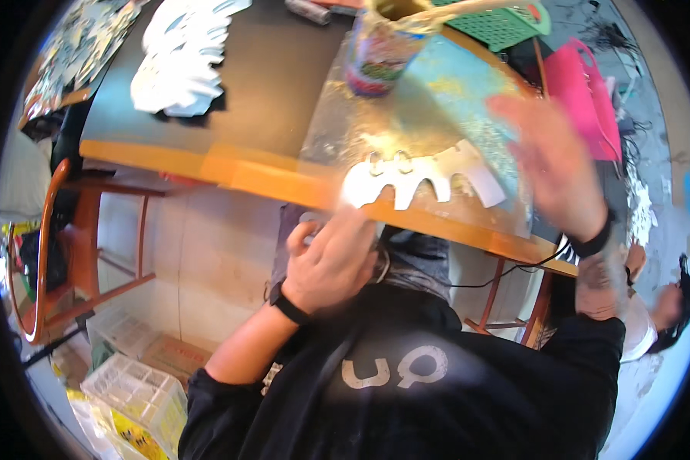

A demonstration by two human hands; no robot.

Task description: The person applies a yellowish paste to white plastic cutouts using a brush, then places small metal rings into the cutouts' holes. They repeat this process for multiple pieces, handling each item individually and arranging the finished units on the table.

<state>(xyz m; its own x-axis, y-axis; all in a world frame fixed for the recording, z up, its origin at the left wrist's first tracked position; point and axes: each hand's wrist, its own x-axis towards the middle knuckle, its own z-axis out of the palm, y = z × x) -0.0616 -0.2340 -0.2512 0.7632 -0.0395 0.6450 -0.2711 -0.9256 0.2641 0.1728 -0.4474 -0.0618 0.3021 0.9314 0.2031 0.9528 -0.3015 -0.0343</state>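
Note:
A white flat cut piece [425, 180] with a row of curved notches lies at the front edge of the stained work board. Two small ring-like shapes [389, 162] show on its upper side. My left hand [326, 257] is at the table's edge, fingers curled, its blurred fingertips on the left end of the white piece. To the right, my right hand [548, 165] is raised over the board, apart from the piece. Motion smears its fingers, and nothing can be made out in them. Beyond the piece stands an open tin [382, 61] smeared with yellowish paste, a stick [464, 11] across its rim.
Stacked white cut pieces [182, 61] lie on the dark tabletop [276, 84] at left. A green basket [502, 27] and pink bag [583, 92] are at far right. A wooden chair [54, 245] stands left, above plastic crates [134, 391]. Another person [655, 310] is at right.

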